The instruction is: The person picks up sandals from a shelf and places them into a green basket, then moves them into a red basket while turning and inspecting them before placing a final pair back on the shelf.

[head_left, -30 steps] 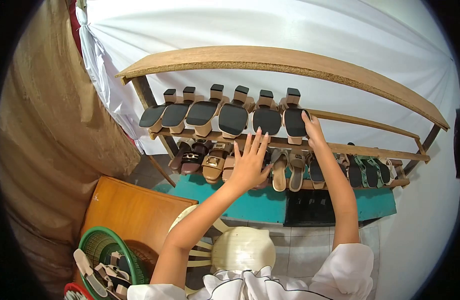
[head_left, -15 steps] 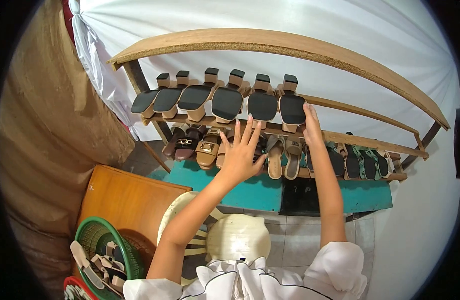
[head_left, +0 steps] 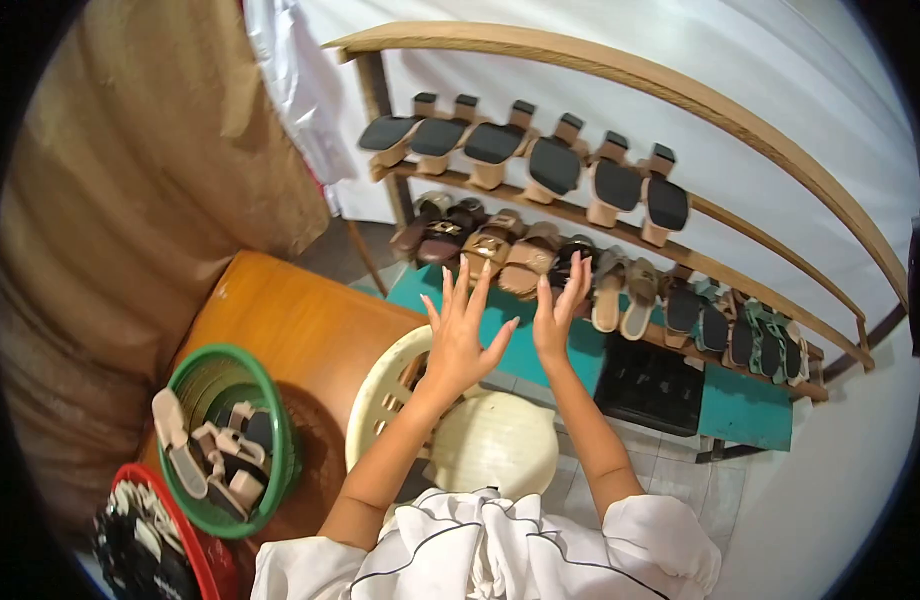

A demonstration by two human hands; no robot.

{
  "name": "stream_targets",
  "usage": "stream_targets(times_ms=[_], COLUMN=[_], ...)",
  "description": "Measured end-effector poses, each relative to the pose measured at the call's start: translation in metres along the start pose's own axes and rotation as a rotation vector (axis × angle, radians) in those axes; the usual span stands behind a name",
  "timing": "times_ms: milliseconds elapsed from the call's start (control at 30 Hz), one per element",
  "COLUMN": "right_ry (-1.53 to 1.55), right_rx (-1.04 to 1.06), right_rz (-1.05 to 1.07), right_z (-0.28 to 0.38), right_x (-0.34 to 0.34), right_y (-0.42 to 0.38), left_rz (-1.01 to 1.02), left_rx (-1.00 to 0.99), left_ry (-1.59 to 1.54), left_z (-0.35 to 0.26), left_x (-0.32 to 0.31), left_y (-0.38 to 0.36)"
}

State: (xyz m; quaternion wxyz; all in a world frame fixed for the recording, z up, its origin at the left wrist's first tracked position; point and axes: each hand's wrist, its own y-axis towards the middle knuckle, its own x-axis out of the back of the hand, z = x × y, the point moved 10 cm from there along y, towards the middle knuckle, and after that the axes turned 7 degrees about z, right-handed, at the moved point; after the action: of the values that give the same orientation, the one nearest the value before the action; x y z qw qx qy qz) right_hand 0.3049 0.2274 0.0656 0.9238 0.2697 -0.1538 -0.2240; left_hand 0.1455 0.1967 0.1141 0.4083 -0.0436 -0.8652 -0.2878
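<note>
- Left hand (head_left: 458,345)—fingers splayed wide open.
- Right hand (head_left: 556,322)—fingers held open, slightly bent.
- Beyond the fingers, block-heeled sandals (head_left: 554,166) are lined along a wooden rack (head_left: 580,48).

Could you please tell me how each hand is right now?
Left hand: open, fingers spread, holding nothing.
Right hand: open, palm turned inward, holding nothing.

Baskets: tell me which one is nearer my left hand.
The green basket, holding beige-and-black sandals; the red basket sits farther from your left hand, at the lower left.
</note>
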Motion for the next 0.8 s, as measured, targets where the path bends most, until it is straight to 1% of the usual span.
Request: stream_targets(times_ms=[100,367,500,533,567,633,667,700,767,800], right_ry=[0.084,0.271,0.396,0.409,0.405,0.395,0.379,0.35,0.439,0.418], right_rx=[0.037,0.082,0.065,0.095,0.123,0.185,0.214,0.272,0.307,0.309], right_rz=[0.178,0.49,0.717,0.752,0.827,0.966,1.013,1.063,1.123,1.12], right_z=[0.018,0.09,0.119,0.133,0.144,0.163,0.171,0.182,0.189,0.193], right_x=[-0.054,-0.17,-0.226,-0.234,-0.245,-0.263,-0.27,-0.275,-0.29,-0.293], right_y=[-0.031,-0.12,-0.175,-0.19,-0.207,-0.239,-0.253,-0.268,-0.293,-0.3], left_rz=[-0.095,-0.341,-0.443,-0.516,-0.546,-0.736,-0.748,-0.746,-0.623,-0.602], left_rx=[0.111,0.489,0.59,0.56,0.618,0.605,0.58,0.48,0.308,0.293], left_ry=[0.016,0.078,0.179,0.223,0.31,0.335,0.377,0.402,0.51,0.496], left_z=[0.032,0.114,0.131,0.13,0.13,0.126,0.119,0.106,0.083,0.076], left_x=[0.04,0.129,0.176,0.192,0.208,0.24,0.249,0.248,0.234,0.231], left_y=[-0.037,-0.182,-0.254,-0.272,-0.292,-0.334,-0.344,-0.346,-0.35,-0.352])
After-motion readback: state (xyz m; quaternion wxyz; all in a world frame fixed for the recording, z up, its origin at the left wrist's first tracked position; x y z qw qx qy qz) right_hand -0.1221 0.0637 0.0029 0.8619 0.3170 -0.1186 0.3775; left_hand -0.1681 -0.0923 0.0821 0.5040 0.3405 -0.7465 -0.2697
